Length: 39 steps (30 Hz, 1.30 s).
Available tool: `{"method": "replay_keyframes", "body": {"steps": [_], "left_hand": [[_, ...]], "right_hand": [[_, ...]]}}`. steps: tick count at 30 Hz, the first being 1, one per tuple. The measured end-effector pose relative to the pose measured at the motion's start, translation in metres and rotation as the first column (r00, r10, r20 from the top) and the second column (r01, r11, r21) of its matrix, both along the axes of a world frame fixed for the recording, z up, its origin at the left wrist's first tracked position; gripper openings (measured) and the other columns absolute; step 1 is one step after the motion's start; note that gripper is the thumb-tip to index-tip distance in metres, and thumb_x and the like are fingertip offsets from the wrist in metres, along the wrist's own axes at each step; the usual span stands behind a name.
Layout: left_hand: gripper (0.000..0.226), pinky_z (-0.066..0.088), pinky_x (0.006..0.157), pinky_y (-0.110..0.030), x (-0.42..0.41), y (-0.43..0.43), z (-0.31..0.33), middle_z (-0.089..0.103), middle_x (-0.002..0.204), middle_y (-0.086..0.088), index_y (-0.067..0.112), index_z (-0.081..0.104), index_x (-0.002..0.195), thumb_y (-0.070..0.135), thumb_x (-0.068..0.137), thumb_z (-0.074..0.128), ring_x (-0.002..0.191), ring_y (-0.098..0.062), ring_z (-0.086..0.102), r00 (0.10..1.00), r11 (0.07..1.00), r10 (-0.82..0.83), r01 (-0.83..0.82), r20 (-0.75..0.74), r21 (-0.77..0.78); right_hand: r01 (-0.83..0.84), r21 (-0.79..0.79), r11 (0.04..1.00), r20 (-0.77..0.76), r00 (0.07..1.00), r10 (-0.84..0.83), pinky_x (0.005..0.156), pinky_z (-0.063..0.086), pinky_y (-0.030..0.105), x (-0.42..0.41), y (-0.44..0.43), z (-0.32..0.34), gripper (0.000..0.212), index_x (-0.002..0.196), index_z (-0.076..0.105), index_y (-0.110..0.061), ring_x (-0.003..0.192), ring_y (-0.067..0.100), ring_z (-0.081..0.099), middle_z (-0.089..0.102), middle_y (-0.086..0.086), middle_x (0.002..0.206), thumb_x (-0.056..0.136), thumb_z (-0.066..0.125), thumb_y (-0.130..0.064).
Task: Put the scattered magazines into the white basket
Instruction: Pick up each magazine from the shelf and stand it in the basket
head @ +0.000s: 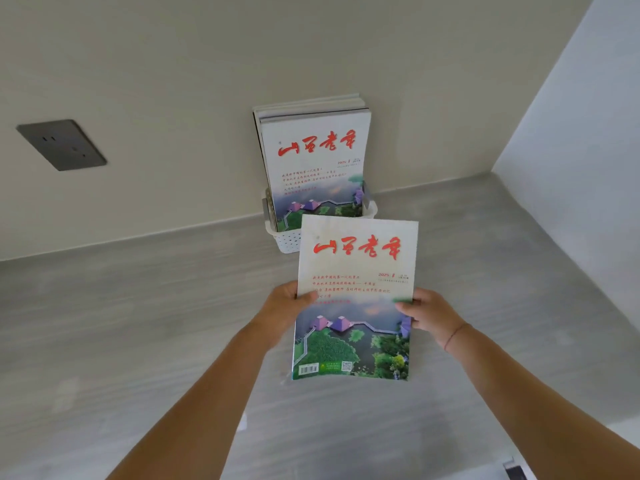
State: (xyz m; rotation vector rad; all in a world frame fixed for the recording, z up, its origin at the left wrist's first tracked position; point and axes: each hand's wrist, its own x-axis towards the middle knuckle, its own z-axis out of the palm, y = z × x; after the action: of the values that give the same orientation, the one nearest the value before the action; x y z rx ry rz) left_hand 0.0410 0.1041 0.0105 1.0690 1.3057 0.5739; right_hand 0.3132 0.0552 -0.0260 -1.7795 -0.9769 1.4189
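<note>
I hold one magazine [356, 268] with a white top, red title and green landscape cover, upright above the grey counter. My left hand [282, 306] grips its left edge and my right hand [427, 315] grips its right edge. Just behind it stands the white perforated basket [289, 239] against the wall. Several magazines [313, 157] stand upright in the basket, leaning on the wall; the front one has the same cover. The held magazine hides most of the basket's front.
A dark wall socket [62, 145] sits on the wall at the left. The grey counter [138, 323] runs into a corner with a side wall [571, 133] at the right. A small dark object [516, 471] shows at the bottom right edge.
</note>
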Motion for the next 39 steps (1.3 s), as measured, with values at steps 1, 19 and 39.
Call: {"method": "replay_keyframes", "body": {"steps": [1,19,39], "left_hand": [[0.022,0.055,0.067,-0.017,-0.003,0.007,0.003,0.068,0.107,0.001,0.015,0.066,0.108,0.011,0.088,0.060,0.086,-0.006,0.065,0.999,1.000,-0.017,0.018,-0.037,0.021],[0.020,0.057,0.072,-0.028,-0.013,0.184,0.119,0.072,0.096,-0.006,0.005,0.072,0.100,0.009,0.081,0.068,0.080,-0.020,0.068,0.927,0.779,0.374,-0.298,-0.027,0.552],[0.037,0.053,0.073,-0.029,-0.008,0.195,0.029,0.067,0.114,-0.007,0.012,0.054,0.119,0.026,0.085,0.062,0.093,-0.023,0.061,0.822,0.840,0.473,-0.314,-0.316,0.442]], "right_hand": [[-0.011,0.039,0.999,0.040,0.999,0.009,0.075,0.057,0.033,0.002,0.008,0.004,0.028,0.112,0.064,-0.003,0.079,0.017,0.062,0.068,-0.001,0.080,0.085,0.063,-0.005],[-0.039,0.559,0.828,0.268,0.954,-0.136,0.057,0.053,0.015,-0.015,0.225,0.139,0.022,0.107,0.068,-0.001,0.065,0.021,0.063,0.070,0.016,0.093,0.087,0.059,-0.004],[0.082,0.291,0.953,0.291,0.941,-0.170,0.091,0.048,0.033,-0.027,0.244,0.065,0.047,0.133,0.043,-0.010,0.109,0.025,0.059,0.054,0.014,0.134,0.088,0.055,-0.008]]}}
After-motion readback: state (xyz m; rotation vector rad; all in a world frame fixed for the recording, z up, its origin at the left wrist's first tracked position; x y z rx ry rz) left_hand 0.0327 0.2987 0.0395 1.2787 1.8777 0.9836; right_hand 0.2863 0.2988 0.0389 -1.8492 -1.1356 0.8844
